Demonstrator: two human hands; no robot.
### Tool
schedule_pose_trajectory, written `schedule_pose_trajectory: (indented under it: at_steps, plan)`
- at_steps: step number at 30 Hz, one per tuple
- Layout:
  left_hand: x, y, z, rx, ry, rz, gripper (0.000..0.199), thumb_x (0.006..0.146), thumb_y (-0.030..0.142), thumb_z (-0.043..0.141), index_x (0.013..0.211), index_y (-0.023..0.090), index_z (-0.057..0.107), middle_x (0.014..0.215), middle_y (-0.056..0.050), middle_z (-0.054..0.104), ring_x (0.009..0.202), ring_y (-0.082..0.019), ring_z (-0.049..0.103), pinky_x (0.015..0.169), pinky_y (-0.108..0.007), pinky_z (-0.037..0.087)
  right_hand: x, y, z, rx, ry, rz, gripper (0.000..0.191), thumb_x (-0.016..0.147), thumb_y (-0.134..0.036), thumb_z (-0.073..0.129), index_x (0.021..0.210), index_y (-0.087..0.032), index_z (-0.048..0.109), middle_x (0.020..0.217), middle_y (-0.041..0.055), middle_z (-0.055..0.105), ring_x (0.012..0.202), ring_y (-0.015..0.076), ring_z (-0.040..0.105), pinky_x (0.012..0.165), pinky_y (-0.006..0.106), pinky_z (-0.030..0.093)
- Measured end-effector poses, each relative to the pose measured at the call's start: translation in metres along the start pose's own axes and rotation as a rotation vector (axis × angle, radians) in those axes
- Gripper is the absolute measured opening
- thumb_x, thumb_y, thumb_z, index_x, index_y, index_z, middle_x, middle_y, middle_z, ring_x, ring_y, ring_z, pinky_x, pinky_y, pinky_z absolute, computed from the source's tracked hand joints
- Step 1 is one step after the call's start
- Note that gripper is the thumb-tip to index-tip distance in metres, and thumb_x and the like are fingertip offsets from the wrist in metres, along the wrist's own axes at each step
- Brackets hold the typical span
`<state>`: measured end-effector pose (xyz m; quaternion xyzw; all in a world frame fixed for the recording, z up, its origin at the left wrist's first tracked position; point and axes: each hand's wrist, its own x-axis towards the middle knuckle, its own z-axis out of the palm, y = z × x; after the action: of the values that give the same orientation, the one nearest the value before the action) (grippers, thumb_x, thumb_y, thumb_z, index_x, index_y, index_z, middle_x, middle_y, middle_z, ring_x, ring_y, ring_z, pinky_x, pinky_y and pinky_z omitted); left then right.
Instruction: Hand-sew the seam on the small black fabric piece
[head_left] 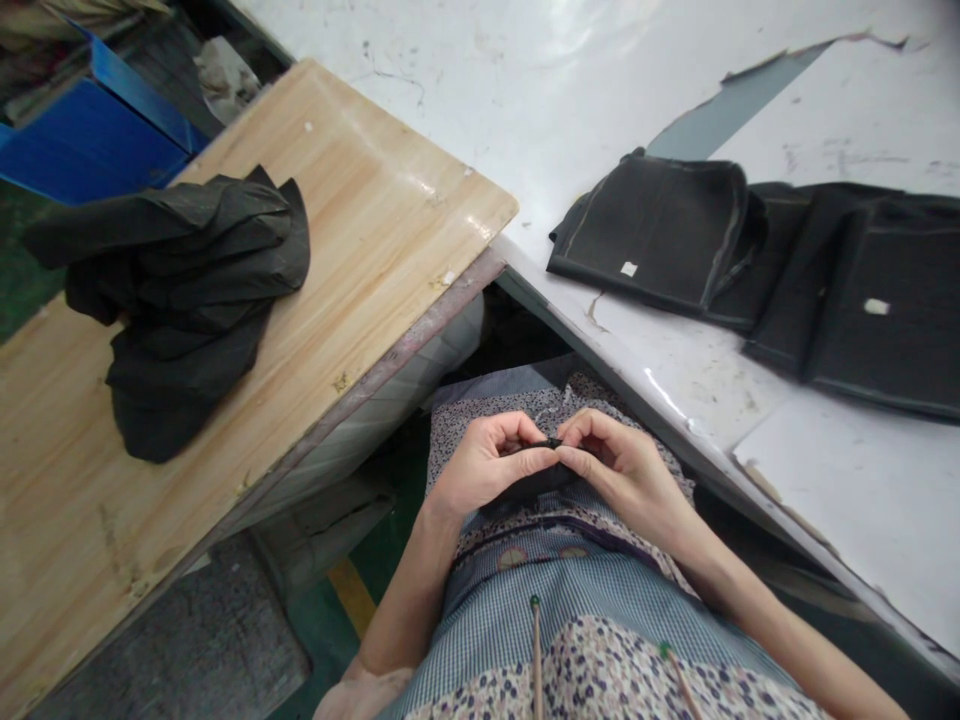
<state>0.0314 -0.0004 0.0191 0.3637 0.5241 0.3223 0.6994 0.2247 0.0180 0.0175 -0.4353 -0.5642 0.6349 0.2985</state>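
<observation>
Close in front of my body, a piece of black fabric (544,483) is pinched between my two hands. My left hand (491,462) grips its edge with thumb and forefinger. Fingertip to fingertip with it, my right hand (619,462) pinches the same edge from the other side. Most of the cloth hangs below the fingers, over the patterned apron (517,590), and is partly hidden by the hands.
A crumpled black cloth (202,290) lies on the wooden board (375,210) at left. Folded black garment pieces (660,235) with small white tags rest on the white table (480,80) at right. Behind the board stands a blue box (97,140).
</observation>
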Motion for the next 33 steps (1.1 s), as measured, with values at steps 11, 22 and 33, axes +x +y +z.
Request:
schedule_pose_trajectory:
  at_steps: [11, 22, 33]
  plan:
    - [-0.007, 0.001, -0.01, -0.067, 0.033, 0.044, 0.03, 0.078, 0.039, 0.078, 0.073, 0.015, 0.062, 0.057, 0.003, 0.053, 0.047, -0.006, 0.04, 0.044, -0.018, 0.029, 0.004, 0.007, -0.001, 0.132, -0.033, -0.032, 0.016, 0.083, -0.03, 0.078, 0.089, -0.022, 0.065, 0.09, 0.0011, 0.067, 0.086, 0.0181, 0.063, 0.079, 0.029, 0.049]
    - [-0.013, -0.006, -0.028, -0.083, 0.176, 0.177, 0.023, 0.079, 0.032, 0.076, 0.071, 0.016, 0.062, 0.062, 0.003, 0.054, 0.054, -0.008, 0.043, 0.051, -0.019, 0.034, 0.009, 0.016, -0.009, -0.062, -0.046, -0.132, 0.018, 0.086, -0.029, 0.075, 0.078, -0.02, 0.061, 0.087, 0.002, 0.068, 0.083, 0.018, 0.063, 0.077, 0.029, 0.047]
    - [-0.014, -0.009, -0.033, -0.127, 0.247, 0.282, 0.017, 0.079, 0.027, 0.073, 0.072, 0.018, 0.06, 0.066, 0.003, 0.053, 0.057, -0.009, 0.043, 0.053, -0.021, 0.034, 0.016, 0.019, -0.006, -0.181, -0.005, -0.107, 0.018, 0.085, -0.028, 0.074, 0.078, -0.02, 0.06, 0.075, -0.0023, 0.065, 0.07, 0.0145, 0.059, 0.066, 0.025, 0.043]
